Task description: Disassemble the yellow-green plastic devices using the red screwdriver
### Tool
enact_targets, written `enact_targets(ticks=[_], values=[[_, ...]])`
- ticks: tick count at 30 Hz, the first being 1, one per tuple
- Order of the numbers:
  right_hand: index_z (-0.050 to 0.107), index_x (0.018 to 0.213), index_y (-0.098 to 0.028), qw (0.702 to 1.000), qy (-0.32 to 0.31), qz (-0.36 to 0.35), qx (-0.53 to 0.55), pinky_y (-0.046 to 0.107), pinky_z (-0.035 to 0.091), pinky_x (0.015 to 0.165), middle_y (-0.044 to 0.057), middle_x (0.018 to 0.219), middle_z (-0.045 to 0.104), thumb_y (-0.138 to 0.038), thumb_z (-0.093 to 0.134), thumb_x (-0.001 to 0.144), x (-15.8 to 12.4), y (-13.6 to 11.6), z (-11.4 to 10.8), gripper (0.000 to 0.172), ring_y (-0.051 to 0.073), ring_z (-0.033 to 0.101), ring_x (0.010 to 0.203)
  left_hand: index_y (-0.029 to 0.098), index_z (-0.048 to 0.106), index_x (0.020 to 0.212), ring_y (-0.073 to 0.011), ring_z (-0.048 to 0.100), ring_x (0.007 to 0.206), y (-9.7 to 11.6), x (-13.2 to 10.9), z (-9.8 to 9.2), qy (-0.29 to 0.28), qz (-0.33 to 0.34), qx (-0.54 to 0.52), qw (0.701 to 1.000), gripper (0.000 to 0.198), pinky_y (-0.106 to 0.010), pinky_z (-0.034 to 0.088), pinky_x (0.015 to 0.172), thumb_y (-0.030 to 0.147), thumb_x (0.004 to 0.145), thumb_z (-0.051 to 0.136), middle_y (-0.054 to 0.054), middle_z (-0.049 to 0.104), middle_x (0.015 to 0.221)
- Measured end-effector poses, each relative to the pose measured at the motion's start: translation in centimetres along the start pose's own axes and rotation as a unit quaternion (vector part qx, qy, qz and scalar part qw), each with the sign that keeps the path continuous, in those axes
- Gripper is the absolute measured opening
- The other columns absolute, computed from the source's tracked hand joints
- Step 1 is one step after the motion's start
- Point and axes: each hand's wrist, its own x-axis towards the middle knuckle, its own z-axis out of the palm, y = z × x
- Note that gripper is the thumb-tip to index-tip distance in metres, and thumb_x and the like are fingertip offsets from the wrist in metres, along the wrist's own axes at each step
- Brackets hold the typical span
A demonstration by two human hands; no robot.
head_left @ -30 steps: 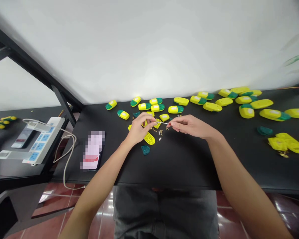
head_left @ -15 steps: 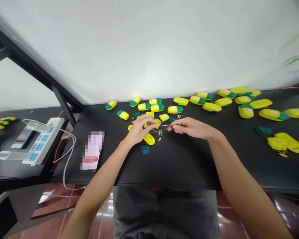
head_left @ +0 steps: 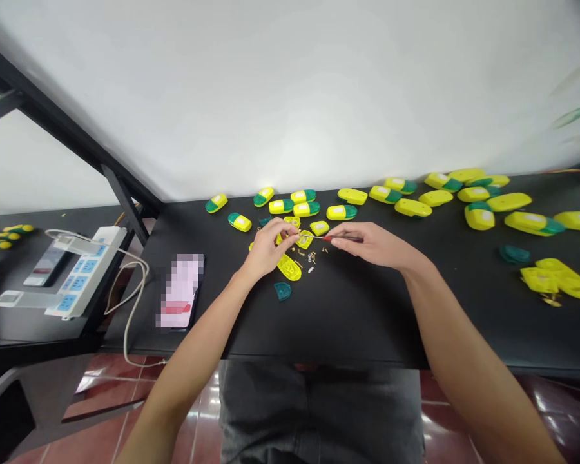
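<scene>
My right hand (head_left: 377,242) is closed around the red handle of a thin screwdriver (head_left: 327,239), its metal shaft pointing left. At the tip, my left hand (head_left: 267,250) has thumb and forefinger pinched together; whatever they hold is too small to make out. Beneath and beside the left hand lie open yellow casing halves, one of them a long yellow shell (head_left: 290,267) with its inside facing up. A dark green translucent cover (head_left: 283,291) rests nearer the front. Small brass-coloured screws (head_left: 313,255) and tiny metal parts are scattered just under the shaft.
Closed yellow-and-green casings (head_left: 342,212) line the wall side of the black table (head_left: 348,316). Far right are opened yellow shells (head_left: 558,278) and a green cover (head_left: 514,254). On the left lie a phone (head_left: 181,290), a white cable (head_left: 134,309) and a power strip (head_left: 84,274).
The screwdriver and my right hand have shifted slightly up and left. My left hand stays pinched at the tip, almost in place. The view has moved a little.
</scene>
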Motion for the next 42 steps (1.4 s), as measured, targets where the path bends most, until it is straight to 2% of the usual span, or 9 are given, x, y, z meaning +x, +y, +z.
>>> enact_targets(ticks=[3,7,12,18,22,26,31,37,42], values=[[0.074,0.098,-0.022,1.0,0.019,0.004,0.023,0.038,0.052,0.086,0.008,0.107,0.077,-0.062,0.066,0.083,0.03,0.1,0.02,0.043,0.024,0.068,0.092,0.019,0.068,0.092,-0.0129,0.065,0.085,-0.01,-0.02,0.06,-0.004,-0.001,0.002,1.0,0.003,-0.024,0.051,0.072,0.019,0.095,0.069,-0.003,0.07,0.095],[0.066,0.074,-0.022,0.999,-0.015,-0.007,-0.048,0.037,0.049,0.075,0.005,0.079,0.07,-0.065,0.044,0.096,0.08,0.27,-0.08,0.053,0.02,0.061,0.073,0.019,0.068,0.092,-0.0129,0.065,0.083,-0.02,-0.01,0.09,-0.002,-0.003,0.005,1.0,0.003,-0.024,0.051,0.072,0.02,0.095,0.069,-0.003,0.07,0.095],[0.073,0.101,-0.022,0.999,0.023,0.006,0.026,0.039,0.051,0.088,0.007,0.107,0.077,-0.06,0.067,0.084,0.18,0.7,0.01,0.042,0.024,0.068,0.094,0.019,0.068,0.093,-0.013,0.065,0.084,-0.03,0.04,0.05,-0.007,0.0,0.005,1.0,0.002,-0.024,0.051,0.073,0.02,0.095,0.068,-0.003,0.07,0.095],[0.073,0.089,-0.021,1.0,-0.012,0.004,-0.015,0.039,0.051,0.079,0.008,0.095,0.076,-0.065,0.053,0.093,0.08,0.44,-0.15,0.048,0.022,0.065,0.08,0.019,0.069,0.093,-0.0134,0.064,0.084,0.08,0.04,0.01,-0.01,-0.008,0.002,1.0,0.004,-0.025,0.052,0.073,0.022,0.095,0.068,-0.004,0.07,0.096],[0.074,0.105,-0.022,0.999,0.006,0.008,0.033,0.041,0.053,0.089,0.009,0.112,0.077,-0.063,0.07,0.083,0.04,0.5,-0.22,0.047,0.026,0.069,0.096,0.019,0.069,0.093,-0.0133,0.064,0.082,0.12,0.04,0.02,-0.015,-0.014,0.008,1.0,0.005,-0.026,0.052,0.072,0.023,0.095,0.068,-0.004,0.07,0.096],[0.075,0.091,-0.022,0.999,-0.031,0.006,-0.018,0.042,0.052,0.088,0.009,0.104,0.078,-0.068,0.051,0.094,0.06,0.61,-0.33,0.052,0.027,0.067,0.096,0.019,0.07,0.093,-0.0132,0.063,0.082,0.1,0.03,0.04,-0.017,-0.017,0.014,1.0,0.004,-0.025,0.051,0.071,0.023,0.095,0.069,-0.004,0.07,0.096],[0.073,0.109,-0.022,1.0,-0.013,0.006,0.027,0.04,0.051,0.092,0.009,0.115,0.076,-0.062,0.066,0.087,0.03,0.7,-0.41,0.047,0.026,0.068,0.102,0.019,0.069,0.094,-0.0124,0.062,0.078,0.13,-0.02,0.04,-0.016,-0.011,0.017,1.0,0.004,-0.025,0.05,0.07,0.023,0.095,0.069,-0.003,0.069,0.095],[0.074,0.104,-0.021,0.999,-0.029,0.011,0.015,0.04,0.052,0.082,0.009,0.106,0.076,-0.063,0.06,0.09,-0.15,0.52,-0.5,0.047,0.022,0.066,0.083,0.018,0.069,0.093,-0.0135,0.063,0.082,0.23,-0.03,0.02,-0.016,-0.002,0.021,1.0,0.003,-0.025,0.05,0.072,0.021,0.095,0.069,-0.004,0.07,0.094],[0.076,0.095,-0.022,1.0,-0.028,0.006,0.004,0.043,0.051,0.094,0.009,0.109,0.077,-0.064,0.06,0.089,-0.09,0.35,-0.57,0.045,0.028,0.068,0.101,0.019,0.069,0.094,-0.013,0.063,0.08,0.14,-0.06,0.03,-0.018,-0.005,0.019,1.0,0.003,-0.025,0.051,0.072,0.022,0.095,0.069,-0.004,0.07,0.096]])
